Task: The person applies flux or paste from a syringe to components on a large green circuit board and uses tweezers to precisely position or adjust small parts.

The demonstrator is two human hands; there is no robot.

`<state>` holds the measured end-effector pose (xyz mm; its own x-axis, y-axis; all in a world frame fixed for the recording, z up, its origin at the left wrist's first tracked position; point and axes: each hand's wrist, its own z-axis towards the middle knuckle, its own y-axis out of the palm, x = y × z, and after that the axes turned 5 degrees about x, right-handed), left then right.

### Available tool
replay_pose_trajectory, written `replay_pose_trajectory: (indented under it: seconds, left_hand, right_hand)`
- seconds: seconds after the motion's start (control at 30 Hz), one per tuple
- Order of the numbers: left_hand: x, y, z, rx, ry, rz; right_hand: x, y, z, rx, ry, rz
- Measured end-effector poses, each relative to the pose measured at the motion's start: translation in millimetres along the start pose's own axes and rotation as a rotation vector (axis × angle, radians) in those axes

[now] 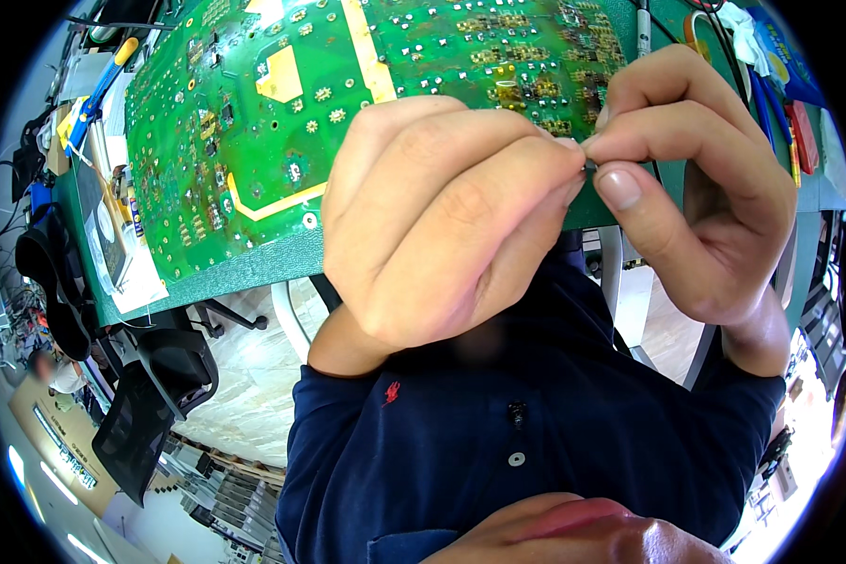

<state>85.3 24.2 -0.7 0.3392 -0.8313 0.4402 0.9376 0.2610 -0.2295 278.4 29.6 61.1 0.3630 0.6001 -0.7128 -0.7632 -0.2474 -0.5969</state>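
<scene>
In the head view, the left hand (pixel 451 216) is pinched narrow, its back turned to the camera, with its fingertips on a small dark part (pixel 589 166) that is mostly hidden by skin. The right hand (pixel 705 179) meets it from the other side, index finger and thumb closed to a narrow pinch on the same part; its exact kind is too small to tell. The part is held up in front of the lower right side of a large green circuit board (pixel 254 141), which lies on a green bench (pixel 244 273) and carries yellow strips and many small soldered components. Left of the board are a blue-and-yellow tool (pixel 90 115) and a white paper sheet (pixel 143 289); at right, beyond the right hand, lies a red object (pixel 803 136).
</scene>
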Motion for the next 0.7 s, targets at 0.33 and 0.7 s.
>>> replay_pose_trajectory:
  seconds: [0.33, 0.7]
  left_hand:
    - [0.1, 0.7, 0.4, 0.004, 0.002, 0.009]
    - [-0.2, 0.7, 0.5, 0.003, 0.006, 0.006]
  right_hand:
    - [0.0, -0.3, 0.9, -0.001, -0.001, -0.008]
    - [-1.2, 0.0, 0.7, 0.003, 0.009, 0.006]
